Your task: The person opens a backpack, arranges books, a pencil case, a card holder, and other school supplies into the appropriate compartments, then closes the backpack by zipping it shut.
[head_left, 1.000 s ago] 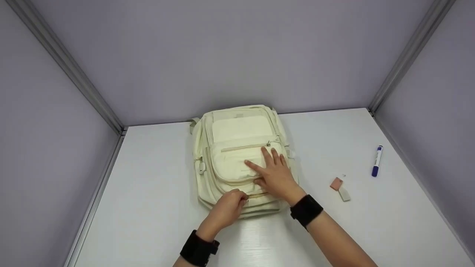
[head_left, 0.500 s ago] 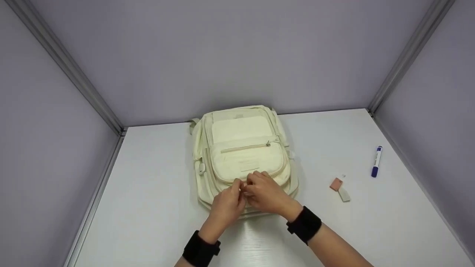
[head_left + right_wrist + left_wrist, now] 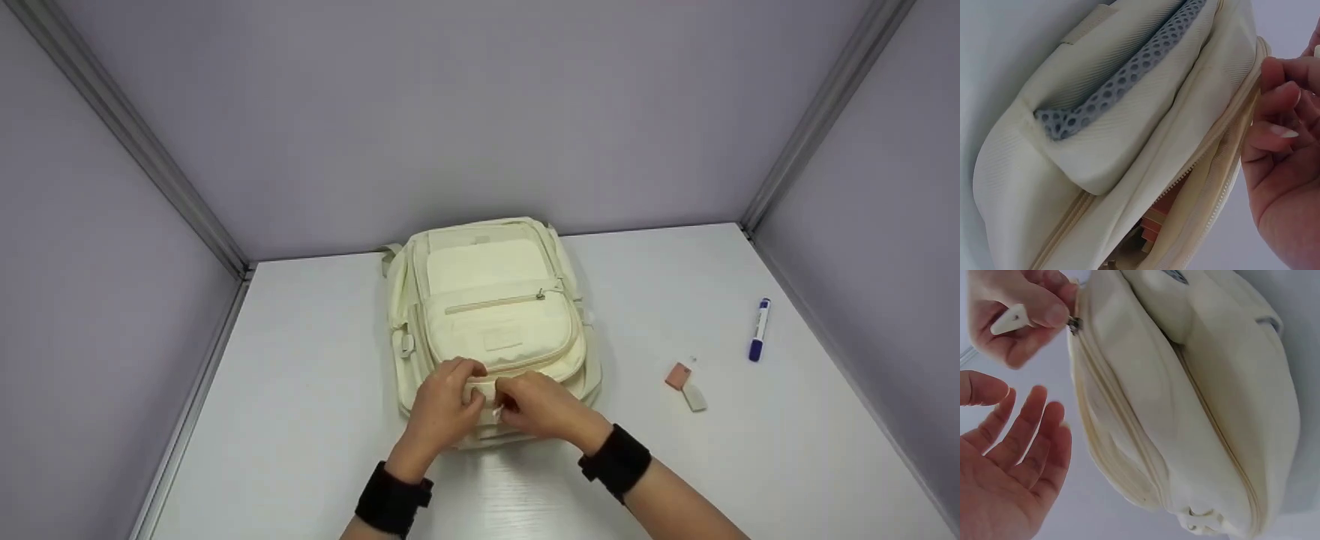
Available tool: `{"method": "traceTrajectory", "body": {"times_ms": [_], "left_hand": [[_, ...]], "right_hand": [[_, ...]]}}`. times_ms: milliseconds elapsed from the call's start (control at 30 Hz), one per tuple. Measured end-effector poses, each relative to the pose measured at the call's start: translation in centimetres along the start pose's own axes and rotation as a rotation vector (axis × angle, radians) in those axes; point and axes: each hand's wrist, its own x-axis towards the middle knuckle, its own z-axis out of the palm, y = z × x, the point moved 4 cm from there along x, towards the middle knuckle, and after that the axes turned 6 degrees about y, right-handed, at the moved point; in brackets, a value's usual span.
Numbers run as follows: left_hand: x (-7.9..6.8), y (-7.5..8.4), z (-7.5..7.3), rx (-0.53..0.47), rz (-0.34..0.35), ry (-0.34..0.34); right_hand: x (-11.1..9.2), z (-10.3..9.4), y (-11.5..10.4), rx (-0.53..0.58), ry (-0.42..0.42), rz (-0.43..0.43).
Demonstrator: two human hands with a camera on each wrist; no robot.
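A cream backpack (image 3: 487,266) lies front side up on the white table. My right hand (image 3: 546,405) pinches a zipper pull (image 3: 1010,319) with a pale tab at the backpack's near end; the metal slider (image 3: 1075,325) shows beside the fingertips in the left wrist view. My left hand (image 3: 441,403) is close by on the left, its fingers loosely bent and holding nothing. In the right wrist view, one zipped compartment gapes, with orange and brown items (image 3: 1157,216) partly visible inside. Grey mesh (image 3: 1123,81) lines a side pocket.
To the right of the backpack lie a pink block (image 3: 678,376) and a whitish block (image 3: 694,397), end to end. A blue-capped marker (image 3: 759,330) lies farther right. Grey panels (image 3: 480,112) wall the table at the back and sides.
The right hand has moved from lying spread on the front pocket to the zipper at the near end. The left hand, earlier at that zipper, has come away from it with its fingers loosened.
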Motion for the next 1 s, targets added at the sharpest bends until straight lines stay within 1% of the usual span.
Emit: {"method": "traceTrajectory", "body": {"times_ms": [67, 133, 200, 233, 300, 400, 533, 600, 700, 867, 1000], "left_hand": [[-0.1, -0.6, 0.2, 0.08, 0.062, -0.054], [-0.2, -1.2, 0.6, 0.129, 0.103, -0.134], [-0.4, -1.7, 1.0, 0.176, 0.129, -0.197], [-0.4, -1.8, 1.2, 0.192, 0.135, -0.215], [-0.5, -2.1, 1.4, 0.231, 0.157, -0.208], [-0.6, -2.3, 1.6, 0.28, 0.193, -0.168], [-0.8, -2.4, 1.6, 0.319, 0.231, -0.132], [-0.8, -2.3, 1.6, 0.308, 0.235, -0.124], [-0.8, -2.2, 1.4, 0.272, 0.225, -0.12], [-0.7, -2.2, 1.4, 0.236, 0.213, -0.124], [-0.7, -2.3, 1.4, 0.187, 0.218, -0.103]], "right_hand": [[-0.1, 0.0, 0.1, 0.015, 0.004, 0.003], [-0.1, 0.0, 0.2, 0.01, 0.009, 0.006], [-0.2, -0.1, 0.3, 0.002, 0.017, 0.012], [-0.2, -0.1, 0.3, -0.006, 0.019, 0.017], [-0.3, -0.2, 0.4, -0.028, 0.025, 0.031], [-0.6, -0.4, 0.7, -0.055, 0.036, 0.063], [-1.4, -1.0, 1.4, -0.038, 0.042, 0.128], [-2.0, -1.3, 1.8, -0.012, 0.036, 0.166], [-2.7, -1.8, 2.6, 0.016, 0.033, 0.216], [-4.0, -3.1, 4.2, 0.046, 0.046, 0.303], [-4.6, -4.1, 5.4, 0.089, 0.064, 0.338]]}}
